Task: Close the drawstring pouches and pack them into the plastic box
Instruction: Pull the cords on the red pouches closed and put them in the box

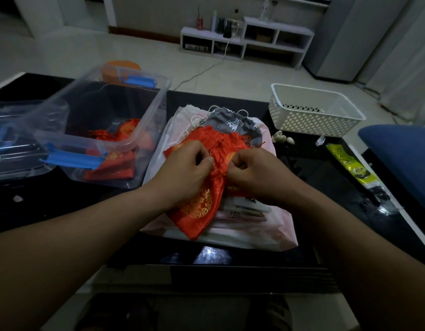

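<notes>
A red drawstring pouch (197, 206) with gold patterns lies on a pile of pale pouches (242, 225) in the middle of the black table. My left hand (185, 166) and my right hand (252, 170) meet at its gathered neck, each pinching the red cord. More red pouches (216, 139) and a grey printed pouch (233, 123) lie just behind my hands. The clear plastic box (149, 111) with blue latches stands at the left, with several red pouches (120, 132) inside it.
A white perforated basket (311, 113) stands at the back right. Small shells (281, 137) and a yellow-green packet (350, 163) lie on the right. The box's clear lid (13, 137) sits at the far left. A blue cushion (402, 151) is at the right edge.
</notes>
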